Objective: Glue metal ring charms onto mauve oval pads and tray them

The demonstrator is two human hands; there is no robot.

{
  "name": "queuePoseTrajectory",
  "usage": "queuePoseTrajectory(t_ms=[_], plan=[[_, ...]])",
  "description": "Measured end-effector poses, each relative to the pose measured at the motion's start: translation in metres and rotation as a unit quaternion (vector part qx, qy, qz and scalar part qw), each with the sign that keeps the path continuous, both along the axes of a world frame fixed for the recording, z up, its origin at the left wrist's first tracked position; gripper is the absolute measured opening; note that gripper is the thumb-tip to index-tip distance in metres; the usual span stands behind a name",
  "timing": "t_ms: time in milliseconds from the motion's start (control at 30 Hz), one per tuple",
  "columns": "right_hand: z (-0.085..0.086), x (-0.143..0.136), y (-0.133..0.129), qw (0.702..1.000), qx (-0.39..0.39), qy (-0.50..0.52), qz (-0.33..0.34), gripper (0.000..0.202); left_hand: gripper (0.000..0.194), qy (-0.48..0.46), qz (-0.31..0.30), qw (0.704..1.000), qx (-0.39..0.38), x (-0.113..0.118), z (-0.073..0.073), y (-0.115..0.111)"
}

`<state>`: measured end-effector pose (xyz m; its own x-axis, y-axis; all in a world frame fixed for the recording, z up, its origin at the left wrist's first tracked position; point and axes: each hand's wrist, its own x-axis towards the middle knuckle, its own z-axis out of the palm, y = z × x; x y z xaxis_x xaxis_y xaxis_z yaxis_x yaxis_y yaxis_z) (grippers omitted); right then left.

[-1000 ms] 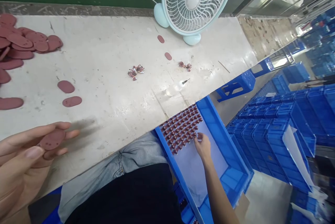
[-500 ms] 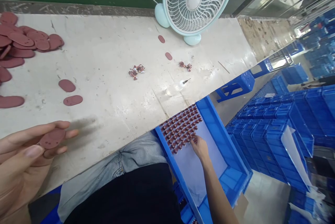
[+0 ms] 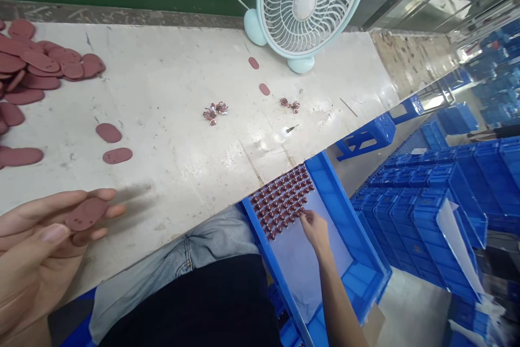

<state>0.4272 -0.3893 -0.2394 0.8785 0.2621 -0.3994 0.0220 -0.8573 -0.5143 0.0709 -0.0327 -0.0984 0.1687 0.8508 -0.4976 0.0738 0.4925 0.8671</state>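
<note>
My left hand (image 3: pixel 52 244) pinches a reddish-brown oval piece (image 3: pixel 86 214) with small holes at one end, between thumb and fingers above the table. My right hand (image 3: pixel 316 229) reaches into a blue crate (image 3: pixel 368 276) beside the table. Its thumb and forefinger are pressed together at the edge of the rows of small dark red parts (image 3: pixel 280 201) on a white sheet (image 3: pixel 300 260). What lies between those fingertips, if anything, is hidden. Two similar loose ovals, one of them this oval piece (image 3: pixel 117 156), rest on the table ahead of my left hand.
A pile of reddish ovals (image 3: pixel 40 65) covers the table's far left. Small clusters of parts (image 3: pixel 215 112), a clear needle-tipped bottle (image 3: pixel 274 138) and a pale blue fan (image 3: pixel 304 3) are on the table (image 3: pixel 162 76). Stacked blue crates (image 3: pixel 414 217) stand at right.
The view has shifted slightly. My right hand's fingertips have drawn back a little from the rows of parts. My left hand keeps hold of the oval piece.
</note>
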Motion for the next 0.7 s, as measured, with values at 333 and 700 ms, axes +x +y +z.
queuePoseTrajectory(t_ms=[333, 700], plan=[[0.109, -0.069, 0.148, 0.814, 0.501, 0.285, -0.073, 0.046, 0.031, -0.187, -0.010, 0.969, -0.159, 0.014, 0.000, -0.029], [0.125, -0.061, 0.269, 0.488, 0.647, 0.585, -0.020, 0.025, 0.025, -0.360, -0.042, 0.904, -0.227, 0.021, 0.002, -0.060]])
